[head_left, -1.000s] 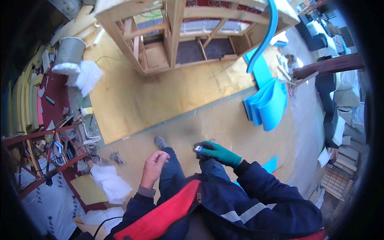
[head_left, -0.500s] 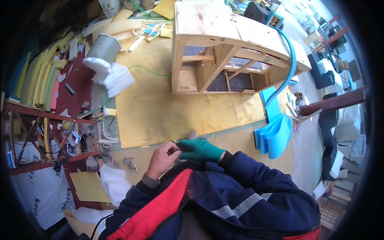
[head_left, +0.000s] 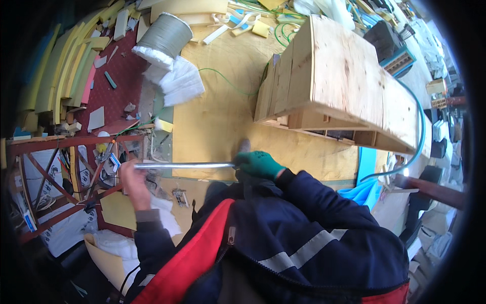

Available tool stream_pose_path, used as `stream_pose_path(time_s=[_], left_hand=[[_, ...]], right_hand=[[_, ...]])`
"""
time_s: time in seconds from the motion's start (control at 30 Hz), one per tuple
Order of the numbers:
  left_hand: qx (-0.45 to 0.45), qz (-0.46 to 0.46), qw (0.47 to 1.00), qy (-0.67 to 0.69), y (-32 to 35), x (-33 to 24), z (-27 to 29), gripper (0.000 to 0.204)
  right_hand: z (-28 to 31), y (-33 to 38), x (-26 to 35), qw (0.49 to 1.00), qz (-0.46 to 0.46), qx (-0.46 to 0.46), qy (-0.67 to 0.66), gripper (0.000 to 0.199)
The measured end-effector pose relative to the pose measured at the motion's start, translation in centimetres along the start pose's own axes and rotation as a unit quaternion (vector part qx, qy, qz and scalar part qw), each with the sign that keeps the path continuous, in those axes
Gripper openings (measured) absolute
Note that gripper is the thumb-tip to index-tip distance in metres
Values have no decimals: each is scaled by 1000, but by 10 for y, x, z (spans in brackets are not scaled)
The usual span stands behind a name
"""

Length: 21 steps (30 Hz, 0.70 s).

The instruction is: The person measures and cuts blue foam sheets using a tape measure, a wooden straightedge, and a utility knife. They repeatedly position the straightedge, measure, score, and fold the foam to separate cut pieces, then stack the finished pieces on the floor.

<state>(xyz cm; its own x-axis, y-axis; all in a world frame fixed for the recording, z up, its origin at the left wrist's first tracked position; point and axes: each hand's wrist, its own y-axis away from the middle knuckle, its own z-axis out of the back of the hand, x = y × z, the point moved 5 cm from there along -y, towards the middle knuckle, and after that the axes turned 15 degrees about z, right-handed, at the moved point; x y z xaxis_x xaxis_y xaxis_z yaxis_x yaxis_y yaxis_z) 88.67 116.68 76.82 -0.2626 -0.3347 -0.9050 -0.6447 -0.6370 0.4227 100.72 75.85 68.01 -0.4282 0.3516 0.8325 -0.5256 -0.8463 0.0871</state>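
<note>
A straight, narrow silver strip (head_left: pixel 187 165) stretches level between my two hands; whether it is tape or metal I cannot tell. My bare left hand (head_left: pixel 134 185) is closed on its left end, beside the dark red metal rack. The right end goes into my right hand (head_left: pixel 260 165), which wears a green glove and is closed round it. Whatever else the glove may hold is hidden. Beyond my right hand stands a bare wooden furniture frame (head_left: pixel 349 66), its open underside partly showing. The toe of a shoe (head_left: pixel 244 146) shows just past the glove.
A grey spool (head_left: pixel 164 38) stands at the far left by white wadding (head_left: pixel 182 83). Yellow foam strips (head_left: pixel 66 71) lean at the left. The red metal rack (head_left: pixel 76 147) is near my left hand. A blue-green hose (head_left: pixel 421 121) hangs over the frame; blue foam (head_left: pixel 367 169) lies below it.
My hands were together; now the left has moved out leftward, with the silver strip drawn straight between them. The view has turned, and the wooden frame appears farther right.
</note>
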Motion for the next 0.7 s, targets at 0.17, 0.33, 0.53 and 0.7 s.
stream_pose_path(time_s=[0.17,0.33,0.53,0.7], left_hand=[[-141,2,982,123,-77,-54,86,34],[-259,61,955,131,-152,-67,150,39],[-235,134,954,126,-331,-53,139,35],[-91,144,985,10,-463,-42,44,29]], right_hand=[[69,-100,-38,993,12,2,120,13],[94,-189,-67,988,52,9,145,11],[101,-277,-122,989,5,10,146,11],[158,-312,-166,979,-89,18,182,15]])
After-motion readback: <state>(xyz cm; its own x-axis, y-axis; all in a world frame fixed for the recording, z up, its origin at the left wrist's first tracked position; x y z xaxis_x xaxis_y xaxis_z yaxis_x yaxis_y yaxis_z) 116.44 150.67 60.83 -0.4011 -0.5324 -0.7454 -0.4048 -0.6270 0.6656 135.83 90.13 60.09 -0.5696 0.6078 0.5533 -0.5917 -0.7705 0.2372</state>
